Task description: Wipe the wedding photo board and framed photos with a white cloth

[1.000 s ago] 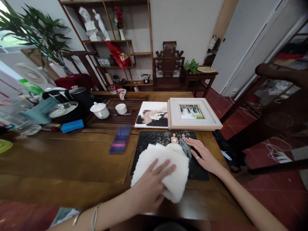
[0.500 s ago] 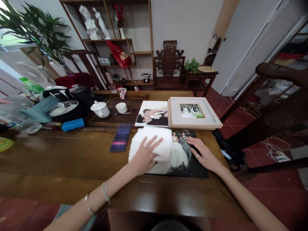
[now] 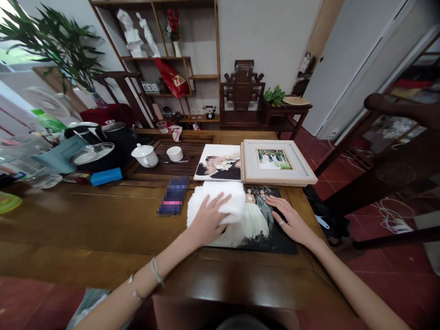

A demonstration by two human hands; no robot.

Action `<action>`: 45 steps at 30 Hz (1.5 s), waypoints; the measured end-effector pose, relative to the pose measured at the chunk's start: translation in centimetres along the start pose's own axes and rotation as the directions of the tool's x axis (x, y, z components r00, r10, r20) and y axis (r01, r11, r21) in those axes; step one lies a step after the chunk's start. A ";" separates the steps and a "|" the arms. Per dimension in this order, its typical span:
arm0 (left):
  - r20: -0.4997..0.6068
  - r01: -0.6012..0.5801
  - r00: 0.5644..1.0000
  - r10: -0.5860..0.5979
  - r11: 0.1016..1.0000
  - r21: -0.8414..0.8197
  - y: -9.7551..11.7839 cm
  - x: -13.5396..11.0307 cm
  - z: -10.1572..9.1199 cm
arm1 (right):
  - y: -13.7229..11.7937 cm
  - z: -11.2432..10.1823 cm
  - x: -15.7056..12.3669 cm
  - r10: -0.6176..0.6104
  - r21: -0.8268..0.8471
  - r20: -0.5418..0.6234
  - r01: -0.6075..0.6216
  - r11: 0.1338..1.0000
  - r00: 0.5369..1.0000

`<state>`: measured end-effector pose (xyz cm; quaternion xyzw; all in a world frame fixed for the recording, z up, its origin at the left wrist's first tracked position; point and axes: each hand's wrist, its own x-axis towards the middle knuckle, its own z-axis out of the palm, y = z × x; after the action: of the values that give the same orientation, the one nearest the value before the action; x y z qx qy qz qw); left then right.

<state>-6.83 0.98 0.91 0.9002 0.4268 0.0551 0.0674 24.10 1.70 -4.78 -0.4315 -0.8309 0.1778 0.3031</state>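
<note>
Compared with a second ago, the white cloth (image 3: 218, 189) had slid away from the near edge of the dark photo panel (image 3: 256, 222) to its far left part, and the left hand (image 3: 209, 219) had gone with it. That hand lay flat on the cloth, fingers spread, while the right hand (image 3: 290, 220) rested with fingers extended on the panel's right side (a ring showed on one finger).

Fluffy and thick, the cloth hid the panel's left end. The panel lay flat on the bench (image 3: 103, 224), showing a figure in a pale, full gown beside one in a grey suit against a blackish ground.

Just beyond it lay a white-edged print (image 3: 223, 170) and a pale wooden frame (image 3: 304, 169), side by side. To the left, the glossy brown bench carried a blurred dark blue object (image 3: 173, 195), a white lidded pot (image 3: 145, 156) and a small white cup (image 3: 174, 153). Behind stood a carved chair (image 3: 243, 87) and a shelf unit (image 3: 202, 76) above red floor tiles (image 3: 378, 288).
</note>
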 end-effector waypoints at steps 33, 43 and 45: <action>-0.003 0.017 1.000 -0.017 0.997 0.071 -0.7 0.2 0.1 | -0.2 -0.2 0.1 -0.008 0.003 -0.013 0.008 1.000 1.000; 0.118 -0.244 0.962 0.248 0.969 -0.048 3.0 -2.5 -0.1 | -0.4 -0.3 0.2 -0.008 0.004 -0.007 0.008 1.000 1.000; 0.077 -0.147 0.986 0.146 0.989 0.003 1.0 -1.3 -0.1 | -0.4 -0.3 0.2 -0.011 0.005 -0.015 0.011 1.000 1.000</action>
<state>-6.89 -0.60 1.07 0.9308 0.3569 0.0235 0.0755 24.00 1.67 -4.28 -0.4274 -0.8304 0.1753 0.3114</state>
